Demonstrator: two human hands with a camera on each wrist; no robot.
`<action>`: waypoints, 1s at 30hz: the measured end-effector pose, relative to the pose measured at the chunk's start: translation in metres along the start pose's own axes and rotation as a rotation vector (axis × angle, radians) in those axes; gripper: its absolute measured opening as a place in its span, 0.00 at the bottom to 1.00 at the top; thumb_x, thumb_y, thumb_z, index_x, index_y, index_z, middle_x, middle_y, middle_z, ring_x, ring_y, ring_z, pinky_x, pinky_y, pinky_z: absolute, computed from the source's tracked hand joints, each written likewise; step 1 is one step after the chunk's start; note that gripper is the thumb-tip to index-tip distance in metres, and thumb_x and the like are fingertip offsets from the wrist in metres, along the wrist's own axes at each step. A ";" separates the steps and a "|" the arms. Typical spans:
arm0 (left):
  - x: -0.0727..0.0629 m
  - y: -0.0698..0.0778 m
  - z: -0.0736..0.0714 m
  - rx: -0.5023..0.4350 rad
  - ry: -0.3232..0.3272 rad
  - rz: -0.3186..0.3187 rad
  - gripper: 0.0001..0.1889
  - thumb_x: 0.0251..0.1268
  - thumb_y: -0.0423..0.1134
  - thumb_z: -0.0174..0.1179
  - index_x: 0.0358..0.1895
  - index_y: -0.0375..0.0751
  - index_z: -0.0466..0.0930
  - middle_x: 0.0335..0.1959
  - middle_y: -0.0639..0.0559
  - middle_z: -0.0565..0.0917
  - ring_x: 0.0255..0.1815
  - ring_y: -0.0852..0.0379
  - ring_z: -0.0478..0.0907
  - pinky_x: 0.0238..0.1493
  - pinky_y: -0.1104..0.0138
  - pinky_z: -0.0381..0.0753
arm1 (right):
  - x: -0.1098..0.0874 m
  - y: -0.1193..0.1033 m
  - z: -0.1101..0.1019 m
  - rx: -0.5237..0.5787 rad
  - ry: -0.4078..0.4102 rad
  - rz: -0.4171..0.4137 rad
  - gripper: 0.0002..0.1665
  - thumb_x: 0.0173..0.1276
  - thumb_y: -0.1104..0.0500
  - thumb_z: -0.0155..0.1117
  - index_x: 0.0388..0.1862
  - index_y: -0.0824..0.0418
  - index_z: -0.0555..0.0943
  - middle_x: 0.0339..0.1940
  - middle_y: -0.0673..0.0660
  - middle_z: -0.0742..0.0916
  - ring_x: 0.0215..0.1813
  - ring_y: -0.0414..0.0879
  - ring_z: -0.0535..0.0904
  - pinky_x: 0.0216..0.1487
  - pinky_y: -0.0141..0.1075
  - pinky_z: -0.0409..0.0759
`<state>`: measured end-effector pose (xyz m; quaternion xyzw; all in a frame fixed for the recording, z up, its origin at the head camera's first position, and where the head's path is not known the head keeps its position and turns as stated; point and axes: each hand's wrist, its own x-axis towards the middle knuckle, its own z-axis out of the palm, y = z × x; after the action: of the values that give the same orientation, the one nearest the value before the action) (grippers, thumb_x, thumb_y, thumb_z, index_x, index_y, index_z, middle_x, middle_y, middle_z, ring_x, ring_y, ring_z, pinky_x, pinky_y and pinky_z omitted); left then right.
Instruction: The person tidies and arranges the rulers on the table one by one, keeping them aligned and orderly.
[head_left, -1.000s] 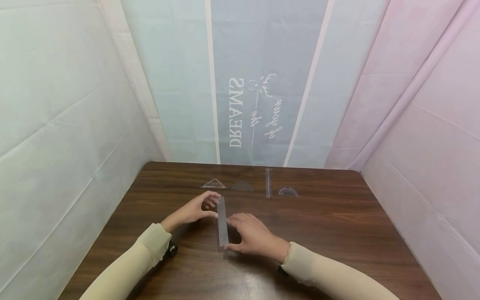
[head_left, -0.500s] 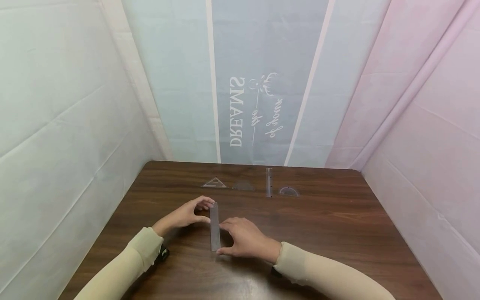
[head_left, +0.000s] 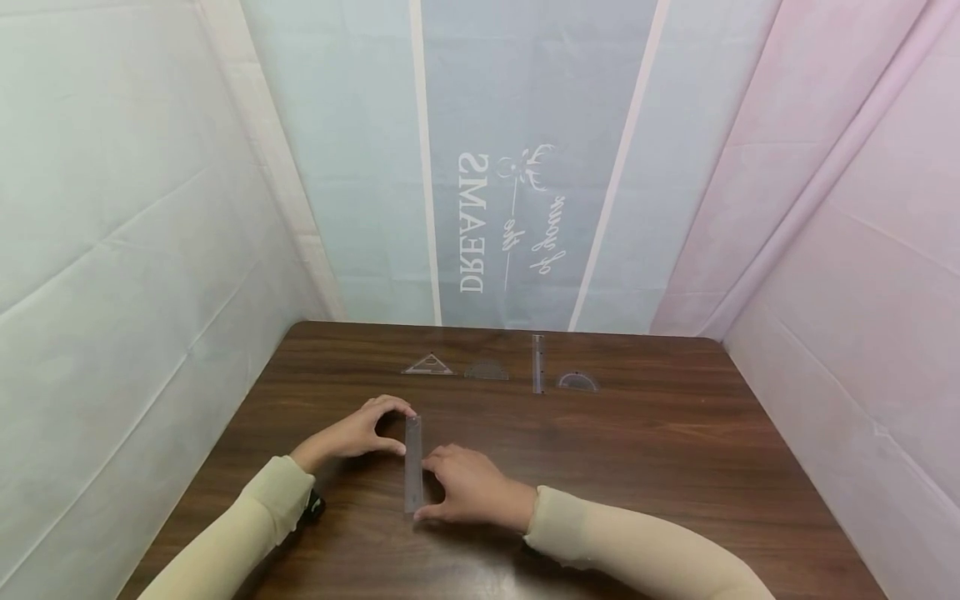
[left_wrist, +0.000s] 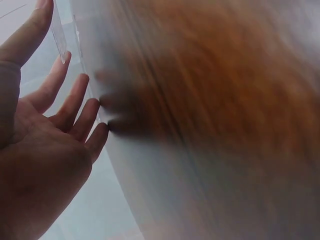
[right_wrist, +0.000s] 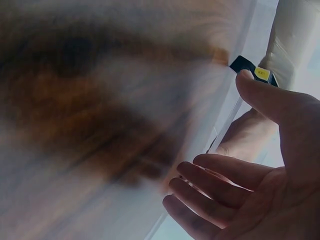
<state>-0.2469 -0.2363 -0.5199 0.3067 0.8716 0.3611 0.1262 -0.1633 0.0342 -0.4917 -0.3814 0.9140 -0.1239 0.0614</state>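
Observation:
A clear plastic ruler (head_left: 414, 467) points away from me between my two hands, seemingly just above the brown table (head_left: 637, 467). My left hand (head_left: 360, 429) holds its far end by the fingertip, with the thumb at its left edge. On the other side, my right hand (head_left: 472, 487) has fingertips at the right edge and the thumb at the near end. In the left wrist view the ruler (left_wrist: 59, 35) shows edge-on between thumb and index finger. The ruler (right_wrist: 227, 122) appears as a thin strip in the right wrist view.
Along the back lie a clear set square (head_left: 430, 371), a faint protractor (head_left: 486, 375), a second ruler (head_left: 537, 364) and another protractor (head_left: 577, 387). Pale cloth walls surround the table, including a printed back cloth (head_left: 510, 83).
Both hands have moved the ruler left and slightly toward me, and it has turned a little straighter. The pieces at the back have stayed put.

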 end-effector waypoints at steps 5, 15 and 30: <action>-0.004 -0.004 0.000 0.011 -0.025 -0.016 0.30 0.66 0.49 0.77 0.67 0.45 0.79 0.77 0.34 0.69 0.77 0.27 0.60 0.72 0.28 0.62 | 0.002 -0.006 0.006 -0.044 -0.008 -0.026 0.45 0.65 0.29 0.76 0.67 0.60 0.85 0.62 0.50 0.87 0.63 0.43 0.83 0.58 0.36 0.85; -0.010 -0.006 -0.007 0.034 -0.072 -0.034 0.28 0.65 0.50 0.77 0.65 0.48 0.80 0.79 0.32 0.64 0.79 0.23 0.55 0.72 0.26 0.61 | 0.008 -0.022 0.014 -0.111 -0.013 -0.010 0.44 0.64 0.25 0.74 0.62 0.58 0.86 0.64 0.51 0.86 0.65 0.43 0.81 0.57 0.37 0.86; -0.010 -0.008 -0.015 0.058 -0.105 0.013 0.26 0.65 0.47 0.78 0.63 0.47 0.80 0.80 0.36 0.66 0.81 0.28 0.59 0.73 0.30 0.64 | 0.012 -0.039 0.021 -0.200 0.015 0.043 0.43 0.64 0.22 0.70 0.60 0.55 0.88 0.61 0.50 0.85 0.61 0.44 0.81 0.54 0.40 0.86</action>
<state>-0.2494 -0.2552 -0.5147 0.3343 0.8718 0.3199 0.1606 -0.1406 -0.0049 -0.5016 -0.3651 0.9302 -0.0334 0.0188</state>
